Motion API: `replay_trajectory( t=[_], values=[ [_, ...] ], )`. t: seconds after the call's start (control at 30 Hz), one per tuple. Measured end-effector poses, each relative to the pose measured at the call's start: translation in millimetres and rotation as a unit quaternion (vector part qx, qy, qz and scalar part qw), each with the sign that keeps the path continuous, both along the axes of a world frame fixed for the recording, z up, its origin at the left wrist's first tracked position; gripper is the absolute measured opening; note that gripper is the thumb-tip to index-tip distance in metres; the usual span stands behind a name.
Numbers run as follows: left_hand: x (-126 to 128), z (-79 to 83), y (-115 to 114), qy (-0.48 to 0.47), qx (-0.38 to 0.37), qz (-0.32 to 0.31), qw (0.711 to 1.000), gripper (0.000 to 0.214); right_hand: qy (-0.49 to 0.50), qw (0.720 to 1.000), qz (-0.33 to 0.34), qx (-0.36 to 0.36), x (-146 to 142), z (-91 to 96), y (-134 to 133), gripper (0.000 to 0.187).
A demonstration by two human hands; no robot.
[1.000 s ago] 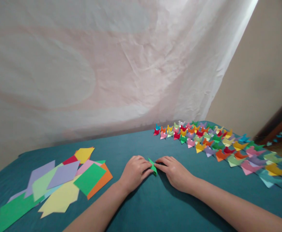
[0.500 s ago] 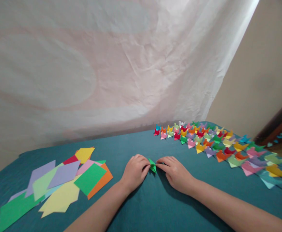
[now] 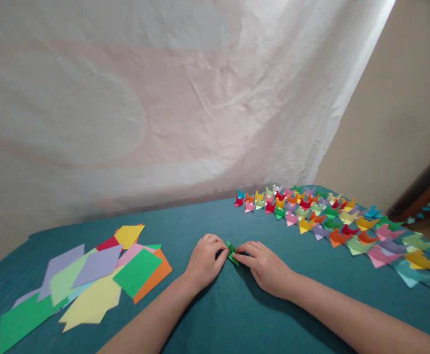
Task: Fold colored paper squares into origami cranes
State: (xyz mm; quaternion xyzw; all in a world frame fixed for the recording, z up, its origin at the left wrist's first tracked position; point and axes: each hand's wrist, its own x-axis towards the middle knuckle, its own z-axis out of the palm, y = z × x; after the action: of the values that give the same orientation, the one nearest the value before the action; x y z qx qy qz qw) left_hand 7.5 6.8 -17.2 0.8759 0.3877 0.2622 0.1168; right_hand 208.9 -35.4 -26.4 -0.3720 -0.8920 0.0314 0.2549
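In the head view, a small green folded paper (image 3: pixel 231 252) was pinched between the fingertips of the left hand (image 3: pixel 204 259) and the right hand (image 3: pixel 265 264), both grips closed on it, low over the teal surface (image 3: pixel 215 314). Left of it lay loose coloured sheets (image 3: pixel 89 278); right of it, rows of folded paper figures (image 3: pixel 332 221).

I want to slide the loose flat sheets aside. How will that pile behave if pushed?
The flat sheets lie fanned and overlapping, so they would likely slip over each other rather than move together. They look thin and light, probably floppy when lifted. The teal cloth may drag on them.
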Motion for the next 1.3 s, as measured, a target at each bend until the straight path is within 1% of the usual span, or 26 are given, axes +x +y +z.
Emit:
replay_trajectory(
  t=[0.23,0.33,0.53,0.7,0.93,1.07,1.3],
  values=[
    [2.0,-4.8,2.9,0.005,-0.002,0.056,0.998,0.017,0.0,1.0,0.001,0.0,0.2,-3.2,0.7,0.043],
    [2.1,-6.6,3.4,0.007,-0.001,0.07,0.998,0.015,0.0,1.0,0.0,0.001,0.0,-2.9,0.8,0.044],
    [1.9,-8.2,4.4,0.009,0.003,0.071,0.997,0.01,-0.012,1.0,-0.008,-0.001,-0.9,-2.6,0.3,0.043],
    [1.3,-8.5,5.7,0.0,-0.001,0.072,0.997,0.014,-0.029,0.999,-0.013,-0.005,-1.6,-0.5,-0.6,0.043],
    [4.1,-7.0,4.7,0.008,0.003,0.094,0.996,0.014,-0.035,0.999,-0.016,-0.011,-2.9,2.1,-1.3,0.044],
    [4.9,-7.6,3.5,0.012,0.015,0.103,0.995,0.008,-0.04,0.999,-0.016,-0.017,-3.2,1.1,-0.5,0.044],
    [3.8,-6.8,3.1,-0.011,0.007,0.061,0.998,0.002,-0.046,0.998,-0.021,-0.022,-3.4,1.4,-0.3,0.044]
  ],
)
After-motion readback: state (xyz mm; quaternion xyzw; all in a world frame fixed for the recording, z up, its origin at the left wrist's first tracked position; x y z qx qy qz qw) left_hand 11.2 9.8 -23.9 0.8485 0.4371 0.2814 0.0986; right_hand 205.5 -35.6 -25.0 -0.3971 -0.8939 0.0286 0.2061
